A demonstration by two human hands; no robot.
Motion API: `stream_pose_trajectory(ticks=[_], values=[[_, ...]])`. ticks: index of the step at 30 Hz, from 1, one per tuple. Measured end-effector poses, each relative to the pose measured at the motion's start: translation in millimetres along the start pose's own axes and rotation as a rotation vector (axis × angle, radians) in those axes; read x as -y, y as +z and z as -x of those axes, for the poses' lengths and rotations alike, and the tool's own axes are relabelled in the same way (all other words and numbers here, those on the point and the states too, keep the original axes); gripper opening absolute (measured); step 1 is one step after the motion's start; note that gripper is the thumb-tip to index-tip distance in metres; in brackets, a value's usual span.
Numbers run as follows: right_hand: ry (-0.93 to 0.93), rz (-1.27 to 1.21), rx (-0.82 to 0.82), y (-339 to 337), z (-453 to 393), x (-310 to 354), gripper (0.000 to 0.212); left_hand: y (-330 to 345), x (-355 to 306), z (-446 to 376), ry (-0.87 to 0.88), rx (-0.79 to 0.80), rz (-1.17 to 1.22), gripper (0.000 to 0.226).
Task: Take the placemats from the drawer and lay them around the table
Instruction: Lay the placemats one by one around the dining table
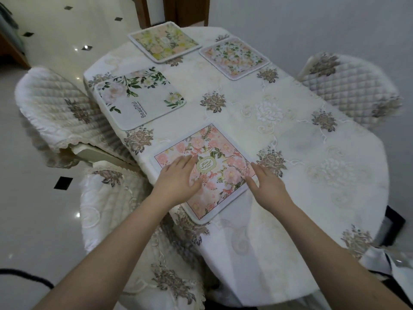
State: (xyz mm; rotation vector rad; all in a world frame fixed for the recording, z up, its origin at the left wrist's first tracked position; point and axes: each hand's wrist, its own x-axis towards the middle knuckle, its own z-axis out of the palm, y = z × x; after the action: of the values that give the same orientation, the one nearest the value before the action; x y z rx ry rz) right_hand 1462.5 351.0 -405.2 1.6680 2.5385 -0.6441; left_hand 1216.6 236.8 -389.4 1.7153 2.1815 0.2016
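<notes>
Table (pixel 279 198), embroidered cloth; four placemats: pink one (pixel 214 162) near edge, "Beautiful" mat (pixel 138 99) left, two floral mats (pixel 163 41) (pixel 233 57) far end.

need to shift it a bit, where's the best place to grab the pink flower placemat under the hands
Judging by its pose, pinch the pink placemat at its near corner, coming from the person's side. It lies flat on the tablecloth, and that corner seems to reach the table edge. Left hand and right hand rest open on it.
</notes>
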Motion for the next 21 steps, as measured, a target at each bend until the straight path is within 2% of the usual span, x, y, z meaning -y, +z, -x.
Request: stream_pose_trajectory(ticks=[9, 14, 21], values=[[0.052, 0.011, -0.189, -37.4, 53.2, 16.6, 0.064, -49.4, -28.7, -4.5, 0.154, -0.051, -0.112, 0.070], [0.017, -0.059, -0.272, -54.4, 76.2, 20.3, 0.060, -70.9, -43.3, 6.3, 0.181, -0.155, -0.096, 0.069], [-0.038, -0.072, -0.374, -71.8, 122.1, 12.9, 0.056, -91.1, -55.3, 48.9, 0.121, -0.186, -0.182, 0.070]])
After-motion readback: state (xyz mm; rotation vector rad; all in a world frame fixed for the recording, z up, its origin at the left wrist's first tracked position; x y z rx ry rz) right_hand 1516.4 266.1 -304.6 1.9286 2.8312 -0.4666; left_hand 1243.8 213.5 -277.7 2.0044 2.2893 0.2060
